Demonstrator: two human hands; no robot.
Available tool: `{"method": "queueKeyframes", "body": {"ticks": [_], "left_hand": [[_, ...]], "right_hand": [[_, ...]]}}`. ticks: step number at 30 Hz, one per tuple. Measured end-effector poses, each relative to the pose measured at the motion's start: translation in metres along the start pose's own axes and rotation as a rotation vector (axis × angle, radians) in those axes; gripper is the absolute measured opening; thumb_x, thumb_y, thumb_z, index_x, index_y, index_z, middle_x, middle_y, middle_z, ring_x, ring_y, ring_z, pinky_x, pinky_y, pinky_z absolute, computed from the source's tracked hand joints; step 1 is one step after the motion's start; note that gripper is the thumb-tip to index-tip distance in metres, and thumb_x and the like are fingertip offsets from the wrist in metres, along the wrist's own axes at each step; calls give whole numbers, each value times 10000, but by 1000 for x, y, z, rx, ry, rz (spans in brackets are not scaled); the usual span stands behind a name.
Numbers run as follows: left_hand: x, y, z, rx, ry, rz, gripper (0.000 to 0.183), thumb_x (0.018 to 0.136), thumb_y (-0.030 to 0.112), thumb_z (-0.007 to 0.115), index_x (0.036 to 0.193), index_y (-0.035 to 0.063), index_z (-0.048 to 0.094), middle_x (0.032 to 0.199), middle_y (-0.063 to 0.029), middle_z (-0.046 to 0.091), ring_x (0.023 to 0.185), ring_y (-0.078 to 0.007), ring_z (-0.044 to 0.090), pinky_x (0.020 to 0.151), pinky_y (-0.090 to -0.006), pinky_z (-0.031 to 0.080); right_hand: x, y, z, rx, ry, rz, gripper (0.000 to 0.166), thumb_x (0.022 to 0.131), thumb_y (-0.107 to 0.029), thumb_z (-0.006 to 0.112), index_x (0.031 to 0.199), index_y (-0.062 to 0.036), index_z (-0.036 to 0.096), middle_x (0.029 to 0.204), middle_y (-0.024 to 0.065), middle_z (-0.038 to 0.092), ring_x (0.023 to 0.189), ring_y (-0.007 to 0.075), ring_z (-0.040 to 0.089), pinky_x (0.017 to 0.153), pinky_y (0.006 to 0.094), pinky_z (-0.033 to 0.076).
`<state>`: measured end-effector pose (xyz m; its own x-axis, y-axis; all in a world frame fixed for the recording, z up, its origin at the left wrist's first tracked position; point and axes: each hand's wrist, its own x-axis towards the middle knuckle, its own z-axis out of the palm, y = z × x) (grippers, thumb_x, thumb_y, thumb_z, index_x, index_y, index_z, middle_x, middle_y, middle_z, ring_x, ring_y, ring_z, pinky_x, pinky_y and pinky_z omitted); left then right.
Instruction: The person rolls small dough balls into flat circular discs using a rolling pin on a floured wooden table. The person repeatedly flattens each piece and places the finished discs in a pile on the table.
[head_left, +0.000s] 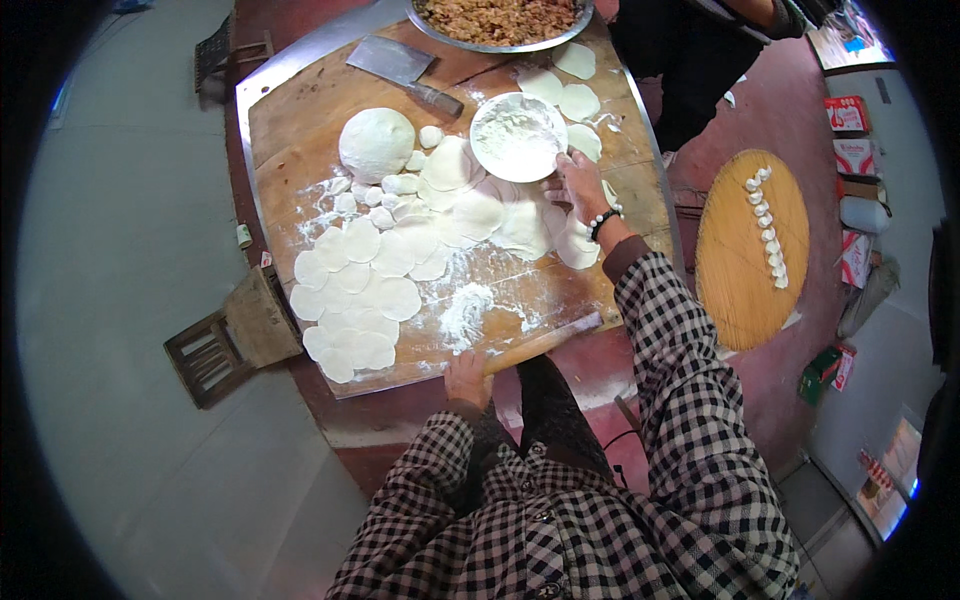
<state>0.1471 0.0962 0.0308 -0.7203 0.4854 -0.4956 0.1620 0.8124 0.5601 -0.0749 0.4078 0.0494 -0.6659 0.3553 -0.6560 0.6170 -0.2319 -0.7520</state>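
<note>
My right hand (581, 184) grips the near right rim of a white bowl (557, 169) that holds white flour (517, 131). At the front edge of the wooden board (300, 124), my left hand (469, 379) is on the left end of a wooden rolling pin (544, 345). The pin lies slantwise along that edge. Loose flour (466, 311) is spread on the board just beyond my left hand. Many thin round dough wrappers (360, 292) overlap on the left and across the middle. Small dough pieces (373, 196) lie near a large dough ball (376, 145).
A cleaver (394, 64) lies at the back, near a metal basin of minced filling (502, 22). Several more wrappers (580, 103) lie at the right. A round tray (750, 300) bears a row of dumplings (765, 221). A wooden chair (240, 330) stands left; another person (690, 67) is at upper right.
</note>
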Motion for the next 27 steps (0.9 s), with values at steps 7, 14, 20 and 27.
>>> {"method": "queueKeyframes", "body": {"ticks": [7,14,20,27], "left_hand": [[-2,8,-4,7,15,-10,441,690,165,702,1087,103,521,1048,-102,493,1014,-319,463,832,-450,396],[-3,6,-1,37,55,0,451,696,172,699,1104,99,519,1028,-95,481,1015,-313,453,838,-450,380],[-1,11,-2,17,7,-11,471,693,170,695,1126,110,520,1021,-91,484,1016,-304,456,844,-445,376],[-4,7,-1,-9,57,-6,436,686,178,700,1082,116,527,1016,-92,482,1011,-301,457,843,-438,376]], "right_hand": [[40,19,22,2,102,-130,309,894,-52,457,1194,5,410,949,112,582,684,202,620,539,320,553],[46,-17,56,132,35,-89,305,912,-129,471,1188,-9,419,969,90,570,728,196,618,559,334,556],[32,16,-7,-735,314,-480,188,805,-154,572,878,-6,663,855,169,664,794,277,653,703,372,506],[-23,48,7,-1083,123,-845,178,763,-100,592,929,-78,654,892,116,633,845,277,606,749,371,482]]}}
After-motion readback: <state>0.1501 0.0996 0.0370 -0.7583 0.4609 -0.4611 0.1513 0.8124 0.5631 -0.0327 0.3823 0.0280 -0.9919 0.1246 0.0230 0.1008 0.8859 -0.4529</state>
